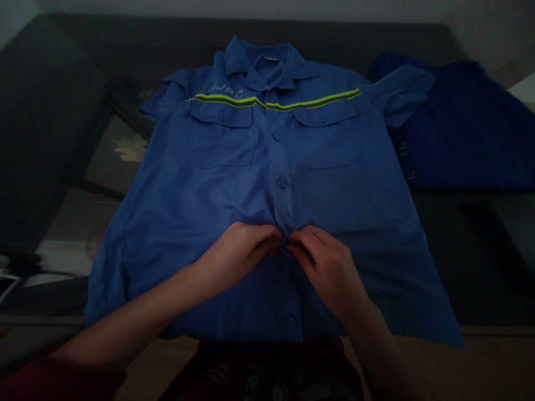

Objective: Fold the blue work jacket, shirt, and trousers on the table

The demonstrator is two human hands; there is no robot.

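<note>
Dim light, head view looking down. A blue work shirt point(234, 184) lies face up and spread flat on a dark counter point(75, 223), collar at the far side, hem at the near edge and hanging slightly over it. A yellow-green reflective stripe point(273, 102) runs across the chest just above two flapped breast pockets, with pale lettering over the pocket on the picture's left. Short sleeves are spread out to either side. Two buttons show fastened along the upper placket point(279, 161); lower ones are partly hidden. Both hands meet at the placket, around the middle of the shirt's length. Left hand point(240, 253) comes in from the left, fingers curled and pinching the fabric edge at the centre line. Right hand point(328, 267) comes in from the right, a ring visible on one finger, fingertips also pinched on the cloth at the same spot. The two sets of fingertips touch or nearly touch; whether a button sits between them cannot be told, as the fingers cover it. Fabric bunches slightly just above the hands. A second, darker blue garment point(468, 128) lies on the counter to the right, just beside the shirt's sleeve. Patterned counter surface shows at left of the shirt.
</note>
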